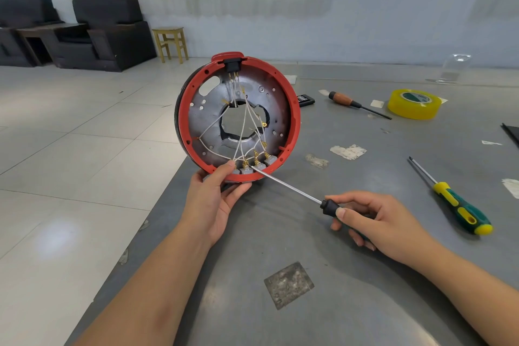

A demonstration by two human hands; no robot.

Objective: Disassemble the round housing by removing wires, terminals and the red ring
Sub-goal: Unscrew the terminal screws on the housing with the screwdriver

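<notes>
Item: round housing (pixel 238 121), my reference for every place below; it stands on edge at the near left corner of the grey table (pixel 365 261), open face toward me. Red ring (pixel 295 109): seated around the housing's rim, not yet removed. Wires (pixel 244 126): white, strung across the housing's central opening from the black socket (pixel 232 66) at its top down to its bottom edge, all apparently attached. Terminals (pixel 256 155): brass, a row at the housing's bottom edge on small grey blocks. Left hand (pixel 217 194): below the housing, fingers and thumb curled round its lower rim, steadying it upright. Right hand (pixel 373 222): to the lower right of the housing, fingers wrapped round the handle of a screwdriver (pixel 286 184), whose tip rests at one of the bottom terminals. Step in hand, as I judge it: freeing the bottom terminals, early in the job, since ring and wiring are all in place. Next move, I think: lever or push the terminal off its block with a short, controlled stroke while my left grip resists the housing tipping; a slip could send the blade across the wires or toward my left thumb. Right of the housing, on the table: a second screwdriver (pixel 460 208) with green-and-yellow handle, a wooden-handled one (pixel 354 104), a roll of yellow tape (pixel 415 103).
</notes>
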